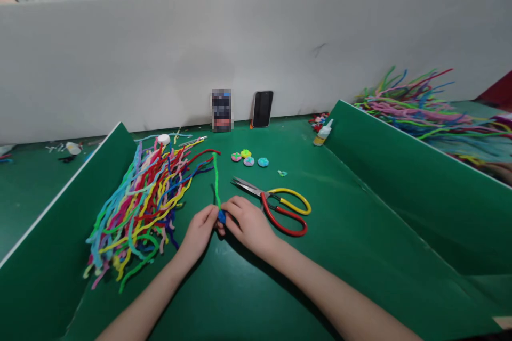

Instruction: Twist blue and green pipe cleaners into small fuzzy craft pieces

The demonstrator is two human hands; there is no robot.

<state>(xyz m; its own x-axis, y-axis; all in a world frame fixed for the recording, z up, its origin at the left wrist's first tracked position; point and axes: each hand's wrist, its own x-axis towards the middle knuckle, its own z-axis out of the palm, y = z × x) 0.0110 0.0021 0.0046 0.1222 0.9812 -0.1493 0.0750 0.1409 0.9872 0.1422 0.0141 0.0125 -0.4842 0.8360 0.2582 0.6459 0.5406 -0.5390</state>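
Note:
Between my fingertips is a small blue coil of pipe cleaner, from which a green pipe cleaner sticks out away from me. My left hand pinches the coil from the left, fingers closed. From the right, my right hand grips the same piece with bent fingers, which partly hide it. Scissors with one yellow and one red handle lie just beyond my right hand, blades pointing left. Farther back sit several small coiled flower-like pieces in pink, yellow, lilac and blue.
A heap of colourful pipe cleaners covers the left side. Green dividers flank the table. At the back stand a glue bottle, a phone and a blurred-out screen. Tweezers and a white cap lie behind the heap.

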